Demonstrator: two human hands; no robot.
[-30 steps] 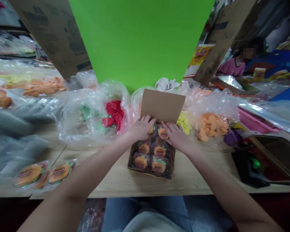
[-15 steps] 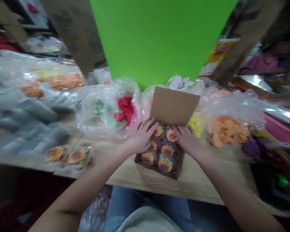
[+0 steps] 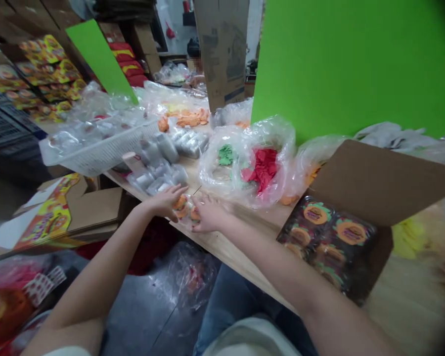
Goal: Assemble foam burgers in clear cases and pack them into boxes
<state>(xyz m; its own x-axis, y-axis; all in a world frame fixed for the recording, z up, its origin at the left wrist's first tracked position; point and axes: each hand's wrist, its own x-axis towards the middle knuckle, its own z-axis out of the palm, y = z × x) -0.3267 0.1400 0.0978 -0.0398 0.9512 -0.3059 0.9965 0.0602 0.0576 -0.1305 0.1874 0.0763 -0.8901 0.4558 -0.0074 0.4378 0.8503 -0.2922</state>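
Observation:
Two wrapped orange burger-shaped packets (image 3: 185, 207) lie near the left end of the wooden table (image 3: 237, 247). My left hand (image 3: 166, 200) rests on the left packet with its fingers curled over it. My right hand (image 3: 207, 217) presses on the right packet, fingers bent. An open cardboard box (image 3: 359, 198) stands to the right, filled with several of the same packets in dark wrap (image 3: 326, 232), its flap raised.
Clear plastic bags of red, green and orange pieces (image 3: 252, 163) sit behind the hands. A white basket (image 3: 96, 148) and small clear bags lie at the left. Flattened printed cartons (image 3: 59, 217) lie below the table edge. Green boards stand behind.
Both hands left the open box and moved left to the two loose packets at the table's end. The view swung left with them.

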